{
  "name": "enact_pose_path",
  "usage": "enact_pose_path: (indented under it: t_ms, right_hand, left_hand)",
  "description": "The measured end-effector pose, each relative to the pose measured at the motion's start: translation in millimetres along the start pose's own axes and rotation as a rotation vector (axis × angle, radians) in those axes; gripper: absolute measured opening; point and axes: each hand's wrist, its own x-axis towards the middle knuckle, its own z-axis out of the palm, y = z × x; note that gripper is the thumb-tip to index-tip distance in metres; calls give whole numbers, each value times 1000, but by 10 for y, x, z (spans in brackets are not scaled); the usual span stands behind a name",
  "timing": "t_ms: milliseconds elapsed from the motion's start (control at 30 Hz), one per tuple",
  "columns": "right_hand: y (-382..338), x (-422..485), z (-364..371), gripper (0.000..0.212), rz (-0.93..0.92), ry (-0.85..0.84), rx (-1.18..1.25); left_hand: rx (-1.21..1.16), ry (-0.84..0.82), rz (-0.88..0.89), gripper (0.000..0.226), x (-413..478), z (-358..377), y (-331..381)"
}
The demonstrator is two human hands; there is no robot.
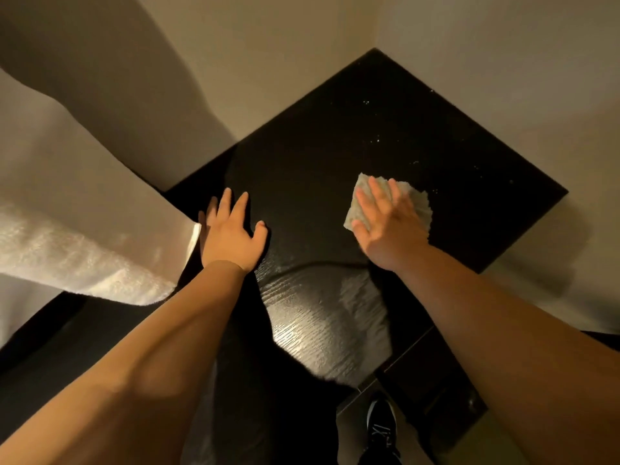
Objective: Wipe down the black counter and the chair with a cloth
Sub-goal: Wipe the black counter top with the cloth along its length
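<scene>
- While the black counter (335, 146) fills the middle of the view, tucked into a corner where two pale walls (268, 62) meet at its far tip, both bare forearms stretch over it from its near edge.
- The right hand (385, 223) lies palm down on the cloth (419, 204), fingers straight and a bit spread. It's pressing the cloth flat onto the counter, not gripping it.
- The cloth is pale, fuzzy and roughly square, sitting on the right half of the counter top. Its far corner and right side poke out from under the hand.
- The left hand (231, 233) is flat too, palm on the counter's left part, fingers splayed, thumb pointing toward the counter's middle. Nothing in it.
- Small light specks (375, 139) (crumbs or droplets, can't tell which) are scattered over the counter's far part, beyond the cloth.
- A streaky patch of glare (318, 317) on the counter's near part, between the forearms, shows a wood-like grain.
- A thick white fluffy fabric (84, 236) sits just off the counter's left edge, right beside the left hand. Can't make out if they touch.
- Below the counter's near edge there's a dark shoe (382, 427) with white markings on the floor.
</scene>
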Motion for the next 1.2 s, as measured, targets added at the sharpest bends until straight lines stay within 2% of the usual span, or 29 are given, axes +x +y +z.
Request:
enact_pose_path:
  t_ms: [33, 100, 167, 200, 267, 333, 433, 500, 567, 667, 800, 867, 967, 1067, 1133, 1200]
  right_hand:
    - [-137, -76, 6, 74, -16, -39, -4]
    - [-365, -304, 76, 76, -179, -98, 10]
    - [-493, -660, 232, 74, -377, -45, 28]
    - [-483, -794, 313, 71, -421, -11, 34]
    - [-275, -808, 296, 74, -502, -79, -4]
    - [53, -719, 227, 81, -425, -106, -40]
    - [486, -657, 198, 76, -172, 51, -96]
    - [460, -731, 170, 74, -87, -3, -86]
    - [190, -893, 170, 70, -106, -79, 2]
    - [-200, -1330, 356, 68, -293, -16, 41]
    - [-15, -1457, 433, 71, -458, -70, -3]
    - [313, -1309, 397, 72, -389, -65, -10]
    - [747, -1166, 343, 75, -136, -15, -56]
    - [652, -1194, 292, 76, -7, -40, -5]
    - [379, -1328, 328, 75, -55, -63, 58]
    - [19, -1586, 428, 72, -198, -33, 94]
  left_hand:
    - [35, -24, -5, 71, -36, 3, 32]
    - [108, -56, 4, 76, -205, 37, 112]
    - [140, -65, 48, 79, -503, 104, 198]
    - [141, -72, 73, 79, -664, 138, 232]
    - [148, -85, 110, 80, -937, 190, 278]
    - [155, -98, 115, 80, -1133, 226, 303]
    - [176, -110, 95, 79, -1382, 279, 364]
    - [182, -112, 72, 79, -1497, 316, 428]
    - [188, -119, 34, 81, -1560, 348, 491]
    - [184, -141, -13, 85, -1677, 402, 575]
    - [198, -105, 11, 84, -1795, 438, 617]
    - [205, -87, 5, 83, -1782, 446, 618]
    - [212, -78, 8, 82, -1784, 457, 618]
    - [207, -71, 12, 82, -1781, 463, 617]
    - [204, -66, 4, 82, -1778, 466, 617]
    - [207, -64, 1, 82, -1785, 465, 620]
